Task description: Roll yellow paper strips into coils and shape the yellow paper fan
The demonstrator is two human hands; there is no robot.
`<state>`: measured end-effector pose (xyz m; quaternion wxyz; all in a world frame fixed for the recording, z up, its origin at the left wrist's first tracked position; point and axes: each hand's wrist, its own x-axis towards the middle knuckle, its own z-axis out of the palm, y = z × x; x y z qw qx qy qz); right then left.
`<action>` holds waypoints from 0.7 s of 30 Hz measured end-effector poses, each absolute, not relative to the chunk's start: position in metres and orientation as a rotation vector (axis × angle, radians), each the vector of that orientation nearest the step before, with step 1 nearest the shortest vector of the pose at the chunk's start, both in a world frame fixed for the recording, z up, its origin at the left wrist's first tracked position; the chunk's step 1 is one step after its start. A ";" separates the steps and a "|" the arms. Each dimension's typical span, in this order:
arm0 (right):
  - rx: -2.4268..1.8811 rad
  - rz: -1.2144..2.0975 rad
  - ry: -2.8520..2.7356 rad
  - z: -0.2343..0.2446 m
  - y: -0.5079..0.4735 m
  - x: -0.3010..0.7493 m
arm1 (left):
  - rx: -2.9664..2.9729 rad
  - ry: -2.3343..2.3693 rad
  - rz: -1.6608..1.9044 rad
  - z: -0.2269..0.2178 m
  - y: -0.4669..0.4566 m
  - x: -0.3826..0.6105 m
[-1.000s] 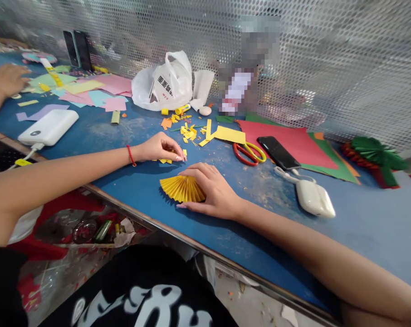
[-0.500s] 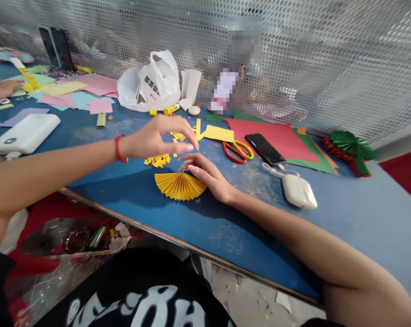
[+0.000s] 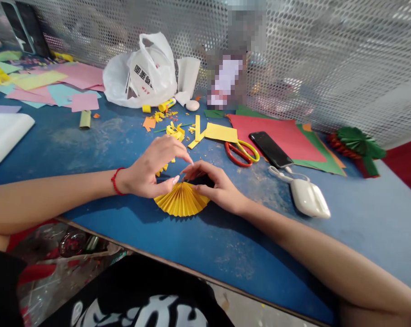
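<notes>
A yellow pleated paper fan (image 3: pixel 182 203) lies half-spread on the blue table, its curved edge toward me. My left hand (image 3: pixel 159 165), with a red string bracelet at the wrist, hovers over the fan's upper left. Its thumb and fingers are apart, and nothing shows between them. My right hand (image 3: pixel 217 184) is at the fan's right side. The thumb lies on the pleats and the curled fingers reach along the straight upper edge, so it holds the fan there. Both hands cover parts of the fan and some yellow paper scraps (image 3: pixel 162 170) behind it.
Scissors (image 3: pixel 242 153) with red and yellow handles lie beyond my right hand, near a yellow paper piece (image 3: pixel 221 132). A black phone (image 3: pixel 271 149) rests on red paper (image 3: pixel 287 129); a white earphone case (image 3: pixel 309 198) is closer. A white plastic bag (image 3: pixel 117 86) stands by the perforated metal screen.
My left hand has come down toward the fan, its thumb now over the upper left pleats. My right thumb has shifted onto the pleats. The view has turned slightly; the other person's hand has left it.
</notes>
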<state>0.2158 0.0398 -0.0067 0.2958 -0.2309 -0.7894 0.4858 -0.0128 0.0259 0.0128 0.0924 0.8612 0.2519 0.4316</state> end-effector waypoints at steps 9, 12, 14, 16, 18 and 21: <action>-0.601 1.341 -2.195 -0.007 0.060 0.227 | 2.814 0.583 0.837 0.019 0.044 -0.036; -0.599 1.355 -2.201 -0.007 0.064 0.230 | 2.788 0.579 0.722 0.016 0.048 -0.038; -0.597 1.358 -2.208 -0.007 0.065 0.230 | 2.768 0.593 0.709 0.015 0.050 -0.038; -0.596 1.360 -2.221 -0.006 0.064 0.230 | 2.757 0.594 0.667 0.015 0.050 -0.039; -0.597 1.349 -2.233 -0.006 0.063 0.229 | 2.757 0.590 0.612 0.016 0.050 -0.040; -0.595 1.311 -2.247 -0.005 0.062 0.227 | 2.763 0.601 0.585 0.018 0.048 -0.040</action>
